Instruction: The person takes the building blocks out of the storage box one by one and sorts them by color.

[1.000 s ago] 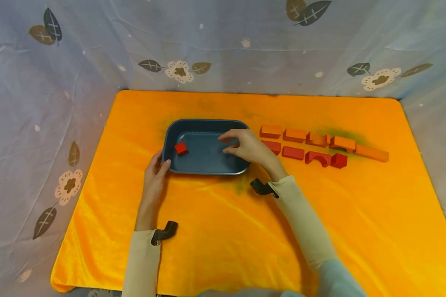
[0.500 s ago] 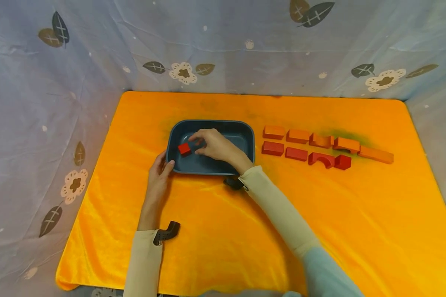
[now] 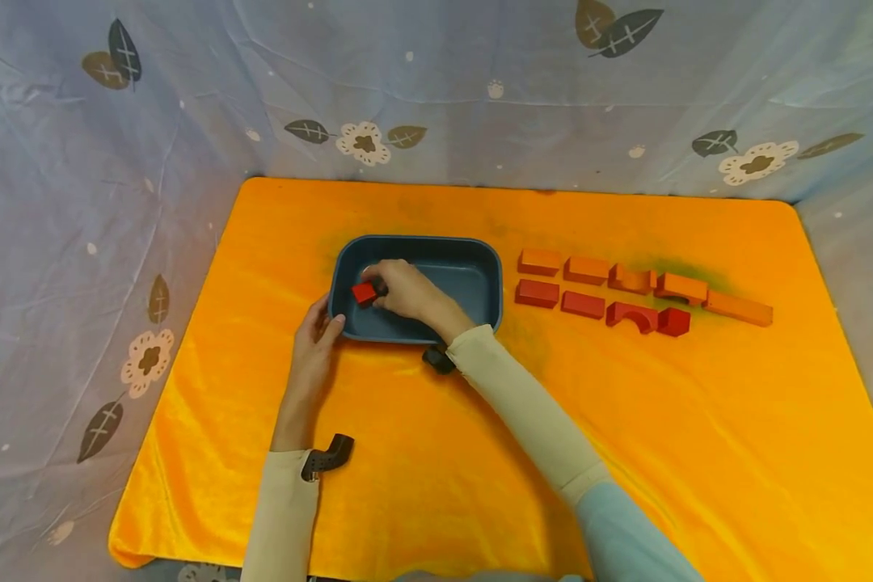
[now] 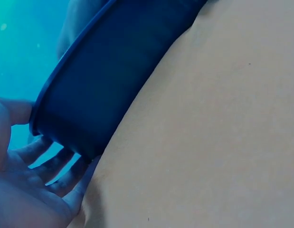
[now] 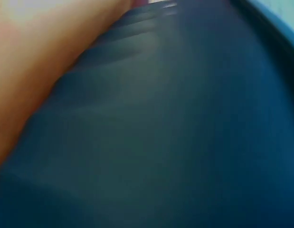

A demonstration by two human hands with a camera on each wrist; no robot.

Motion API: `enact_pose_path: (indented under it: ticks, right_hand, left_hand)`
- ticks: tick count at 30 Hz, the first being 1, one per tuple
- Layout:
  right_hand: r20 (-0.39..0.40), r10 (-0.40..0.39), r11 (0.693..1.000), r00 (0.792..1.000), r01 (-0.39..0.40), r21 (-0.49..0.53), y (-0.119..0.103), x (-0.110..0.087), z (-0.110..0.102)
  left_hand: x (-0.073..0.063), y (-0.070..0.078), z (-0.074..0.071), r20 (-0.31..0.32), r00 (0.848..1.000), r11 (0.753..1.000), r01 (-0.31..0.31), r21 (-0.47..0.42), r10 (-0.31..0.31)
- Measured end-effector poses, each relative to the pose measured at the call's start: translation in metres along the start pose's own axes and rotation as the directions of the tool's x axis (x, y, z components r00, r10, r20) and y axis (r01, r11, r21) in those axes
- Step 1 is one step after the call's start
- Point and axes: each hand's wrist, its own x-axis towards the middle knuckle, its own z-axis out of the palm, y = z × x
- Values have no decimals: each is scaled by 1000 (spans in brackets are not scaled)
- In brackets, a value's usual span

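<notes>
A dark blue rectangular tub [image 3: 451, 279] stands on the cloth, with a small red block [image 3: 364, 294] inside near its left end. My left hand [image 3: 313, 343] grips the tub's left front corner; in the left wrist view its thumb lies at the rim and the fingers of the hand [image 4: 33, 185] bend against the wall below. Inside the tub, my right hand [image 3: 405, 291] has finger and thumb bent about the red block, at its back and right side. Their contact is partly hidden. The right wrist view holds mostly the tub's blurred inner surface [image 5: 151, 118].
To the right of the tub lie two rows of blocks: orange ones [image 3: 587, 270] behind, red ones [image 3: 583, 305] in front. Some have arched cutouts. A yellow cloth [image 3: 698, 436] covers the table. Patterned curtains [image 3: 480, 48] hang around the back and sides.
My right hand has moved left across the tub and down to the red block, its finger and thumb now around it. The left hand has stayed at the tub's corner.
</notes>
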Motion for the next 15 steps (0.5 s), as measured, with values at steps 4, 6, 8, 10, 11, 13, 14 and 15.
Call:
enact_pose_path:
  ticks: [4, 6, 8, 10, 11, 13, 14, 15]
  right_hand:
    - [1, -2, 996, 1000, 2, -92, -2, 3, 4]
    - [4, 2, 992, 1000, -1, -124, -4, 4, 7]
    - [8, 5, 989, 1000, -4, -150, -4, 5, 9]
    - [8, -1, 987, 1000, 2, -160, -4, 5, 9]
    - [5, -4, 987, 1000, 5, -159, -3, 4, 10]
    - [-5, -16, 991, 1000, 15, -135, -2, 1, 8]
    - [-16, -21, 993, 1000, 19, -115, -1, -1, 6]
    - [-26, -24, 995, 999, 21, -94, 0, -3, 4]
  left_hand:
    - [0, 1, 0, -12, 1000, 1000, 6, 14, -6]
    - [0, 1, -1, -19, 1000, 1000, 6, 21, -6]
    - [0, 1, -1, -21, 1000, 1000, 2, 21, -1]
    - [0, 0, -2, -21, 1000, 1000, -4, 21, 4]
    - [0, 0, -2, -20, 1000, 1000, -5, 23, 5]
    - [0, 0, -1, -17, 1000, 1000, -1, 23, 2]
    - [0, 0, -1, -14, 1000, 1000, 0, 26, 1]
    - [0, 0, 0, -13, 1000, 1000, 3, 25, -2]
